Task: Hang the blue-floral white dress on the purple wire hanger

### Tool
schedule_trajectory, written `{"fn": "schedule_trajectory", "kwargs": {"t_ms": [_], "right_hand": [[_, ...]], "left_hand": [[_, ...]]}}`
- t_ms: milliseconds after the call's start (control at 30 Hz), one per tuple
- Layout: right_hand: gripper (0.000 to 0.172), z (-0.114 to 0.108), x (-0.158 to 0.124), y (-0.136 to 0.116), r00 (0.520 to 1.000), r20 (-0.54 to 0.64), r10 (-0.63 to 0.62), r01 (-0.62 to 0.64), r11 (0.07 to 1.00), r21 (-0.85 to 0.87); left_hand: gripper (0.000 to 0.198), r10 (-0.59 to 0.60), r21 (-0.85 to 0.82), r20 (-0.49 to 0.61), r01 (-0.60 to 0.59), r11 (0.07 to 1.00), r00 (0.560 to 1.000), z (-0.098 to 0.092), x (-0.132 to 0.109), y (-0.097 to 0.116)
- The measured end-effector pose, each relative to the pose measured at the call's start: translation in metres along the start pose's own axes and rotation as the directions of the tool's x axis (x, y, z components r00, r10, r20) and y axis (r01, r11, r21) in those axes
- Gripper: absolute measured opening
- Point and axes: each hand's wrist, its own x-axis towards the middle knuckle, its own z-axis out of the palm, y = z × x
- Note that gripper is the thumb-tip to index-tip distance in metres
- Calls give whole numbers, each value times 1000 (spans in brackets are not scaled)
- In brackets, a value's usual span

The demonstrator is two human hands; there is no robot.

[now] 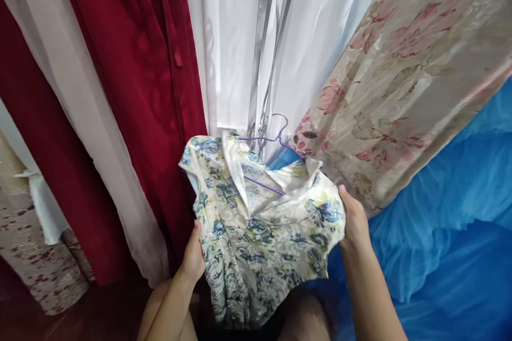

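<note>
A white floral garment (264, 240) with blue, green and yellow patterns and an open collar is spread between my hands. It sits on a thin purple wire hanger (266, 186), whose hook rises above the collar. My left hand (194, 256) grips the garment's left side below the sleeve, thumb on the front. At the right shoulder edge my right hand (354, 218) holds the fabric, its fingers mostly hidden behind the cloth.
Long red cloth (140, 74) and pale cloth hang at the left, white fabric (236, 37) with grey ribbons behind the garment. Beige floral fabric (384, 80) and blue tulle (448, 224) fill the right. My knees show below.
</note>
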Motion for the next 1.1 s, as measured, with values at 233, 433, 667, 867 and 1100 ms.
{"fn": "schedule_trajectory", "kwargs": {"t_ms": [233,433,667,867,1100], "right_hand": [[36,-6,5,7,975,162,153,-130,981,-141],[45,-20,-45,64,838,-216,-501,365,809,-461],[36,19,-123,148,902,409,136,37,921,-388],[45,43,-108,135,842,515,162,71,913,-402],[38,37,-114,147,871,433,230,-77,936,-343]], "left_hand": [[70,-93,164,23,88,982,995,-24,-22,-26],[54,-140,235,26,131,963,990,-12,-43,-67],[47,-109,315,18,98,944,994,-4,-45,-82],[48,-111,401,139,47,915,984,-13,-48,-60],[47,-125,407,168,47,912,978,-17,-60,-64]]}}
